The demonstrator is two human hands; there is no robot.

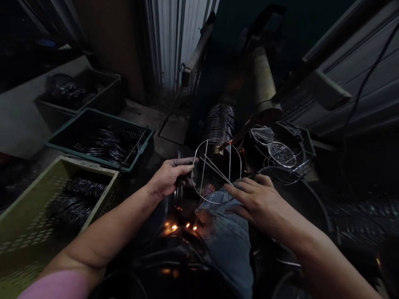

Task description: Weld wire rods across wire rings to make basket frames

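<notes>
A round wire ring (212,202) with two straight crossbars is upright in front of a machine's metal electrode (217,150). A small red glow (230,143) shows where one crossbar meets the rim. My left hand (170,176) pinches the ring's left edge between thumb and fingers. Beside that hand hangs a bundle of thin wire pieces (178,195); how it is supported is hidden. At the lower right of the ring, my right hand (258,199) is closed on a few straight wires (216,169), which slant up to the left across the ring.
Crates stand at the left: a yellow crate (18,203) and a green crate (93,160), both with dark wire pieces. Wire frames (282,154) lie piled at the right. A metal cylinder (263,77) hangs above. Several bright sparks (187,225) glow near my legs.
</notes>
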